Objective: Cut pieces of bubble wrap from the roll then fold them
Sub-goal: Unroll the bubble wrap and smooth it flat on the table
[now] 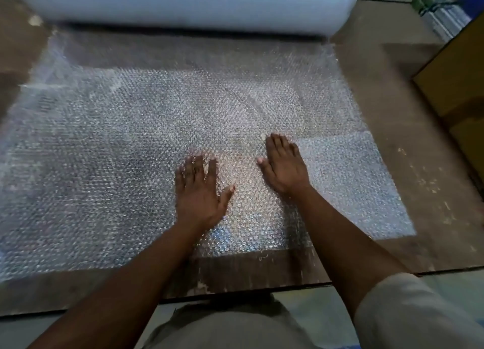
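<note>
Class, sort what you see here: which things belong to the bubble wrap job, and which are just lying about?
Belongs to the job:
bubble wrap roll
unrolled bubble wrap sheet
left hand and right hand, flat on the sheet
wooden board underneath

Just lying about:
cardboard box
green object, too blurred to identify

Bubble wrap sheet (157, 139) flat, unrolled before roll (183, 5)

Both hands flat on sheet (131, 144) — left hand (200, 191) fingers spread, right hand (284, 165) fingers together, palms down. Roll (183, 5) well beyond fingertips, sheet running from it. Cardboard (419, 178) underneath, bare to right of right hand. Box (455, 81) far right — edge only.
</note>
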`<state>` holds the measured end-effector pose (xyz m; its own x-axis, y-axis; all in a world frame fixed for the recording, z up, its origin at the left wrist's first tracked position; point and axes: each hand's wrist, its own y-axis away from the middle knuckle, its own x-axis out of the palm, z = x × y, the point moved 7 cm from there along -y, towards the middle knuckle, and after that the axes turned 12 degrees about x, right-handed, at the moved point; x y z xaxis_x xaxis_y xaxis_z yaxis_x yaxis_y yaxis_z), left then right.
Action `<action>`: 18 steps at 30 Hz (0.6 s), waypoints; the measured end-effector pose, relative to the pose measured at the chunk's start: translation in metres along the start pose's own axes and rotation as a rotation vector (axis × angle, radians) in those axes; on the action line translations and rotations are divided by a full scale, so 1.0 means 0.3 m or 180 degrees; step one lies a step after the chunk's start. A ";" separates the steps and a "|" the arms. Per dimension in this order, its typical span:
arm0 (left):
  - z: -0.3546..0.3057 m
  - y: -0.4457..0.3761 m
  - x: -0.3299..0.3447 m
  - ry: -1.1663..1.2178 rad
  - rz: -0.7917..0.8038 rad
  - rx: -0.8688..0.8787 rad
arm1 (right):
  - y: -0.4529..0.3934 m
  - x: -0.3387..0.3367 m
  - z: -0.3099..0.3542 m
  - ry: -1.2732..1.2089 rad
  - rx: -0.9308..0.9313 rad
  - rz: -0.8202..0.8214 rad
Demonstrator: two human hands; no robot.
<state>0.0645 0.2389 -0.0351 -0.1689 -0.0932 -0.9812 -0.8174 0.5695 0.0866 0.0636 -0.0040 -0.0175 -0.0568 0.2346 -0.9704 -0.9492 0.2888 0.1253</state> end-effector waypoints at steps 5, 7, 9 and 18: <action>-0.001 0.005 -0.024 0.0173 -0.0149 -0.0041 | -0.010 0.014 -0.004 0.0020 0.0060 0.0115; 0.011 -0.001 -0.044 0.0188 -0.0245 -0.0112 | -0.034 -0.007 0.014 -0.0045 0.0061 0.0066; 0.044 -0.001 -0.045 0.0114 -0.0262 -0.0220 | -0.056 -0.022 0.036 -0.0069 0.0041 -0.0017; 0.084 0.011 -0.027 0.0223 -0.0251 -0.0383 | -0.057 0.024 0.024 -0.0033 -0.0068 0.0184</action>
<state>0.0771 0.2620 -0.0312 -0.1360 -0.1928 -0.9718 -0.8890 0.4567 0.0338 0.0817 -0.0006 -0.0252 -0.1085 0.2598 -0.9596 -0.9508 0.2547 0.1765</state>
